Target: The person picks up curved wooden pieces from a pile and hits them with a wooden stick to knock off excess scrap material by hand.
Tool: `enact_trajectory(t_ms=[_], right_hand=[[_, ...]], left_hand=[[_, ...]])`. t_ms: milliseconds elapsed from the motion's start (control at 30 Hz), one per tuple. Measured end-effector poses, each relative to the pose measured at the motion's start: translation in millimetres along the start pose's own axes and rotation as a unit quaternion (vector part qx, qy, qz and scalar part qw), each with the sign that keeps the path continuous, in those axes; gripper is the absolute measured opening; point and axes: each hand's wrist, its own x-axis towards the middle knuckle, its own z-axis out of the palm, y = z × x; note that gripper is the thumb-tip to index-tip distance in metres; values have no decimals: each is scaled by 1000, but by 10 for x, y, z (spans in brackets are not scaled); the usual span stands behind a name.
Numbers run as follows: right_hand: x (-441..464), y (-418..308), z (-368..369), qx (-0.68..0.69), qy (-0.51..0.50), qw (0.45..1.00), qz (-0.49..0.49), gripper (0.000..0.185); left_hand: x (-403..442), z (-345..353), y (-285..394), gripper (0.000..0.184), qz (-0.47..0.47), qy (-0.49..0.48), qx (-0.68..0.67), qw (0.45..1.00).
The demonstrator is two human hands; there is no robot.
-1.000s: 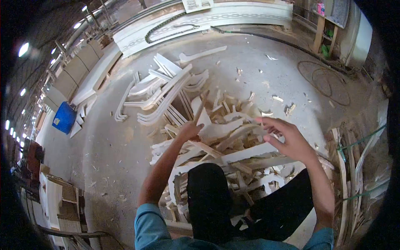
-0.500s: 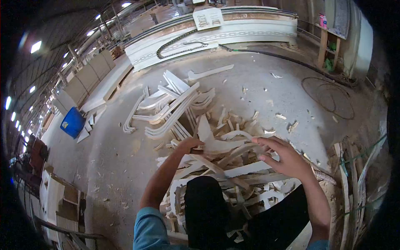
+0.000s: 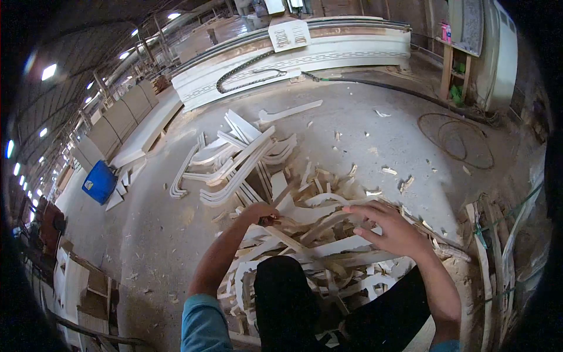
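My left hand (image 3: pixel 261 215) is closed at the left side of a heap of pale wood offcuts (image 3: pixel 346 242). A thin brown strip (image 3: pixel 285 193) slants up and away from its fingers; its material is hard to make out. On the heap's right side, my right hand (image 3: pixel 392 227) has thumb and fingers apart, its fingertips by the end of a curved wood piece. Between the hands lies a broad pale offcut (image 3: pixel 305 212). The heap reaches back around my dark-clothed knees (image 3: pixel 284 287).
Beyond the heap, curved wood parts (image 3: pixel 240 158) lie stacked crosswise on the floor. A long white machine (image 3: pixel 346 53) spans the back, with a black hose (image 3: pixel 387 87). A blue bin (image 3: pixel 99 182) stands left; tied wood strips (image 3: pixel 489 252) lie right.
My left hand has drawn slightly left and down, and the thin brown strip now shows at its fingers. The right hand has shifted slightly left and down, fingers still apart. The view has tilted slightly.
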Motion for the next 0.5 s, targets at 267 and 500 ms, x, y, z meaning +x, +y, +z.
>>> enact_trajectory(t_ms=[267,500], right_hand=[[40,-171,-43,32,-10,999,40,46],[41,-146,-30,17,-28,999,41,52]], left_hand=[[389,278,258,22,198,88,685,696],[-26,347,311,45,204,165,592,762]])
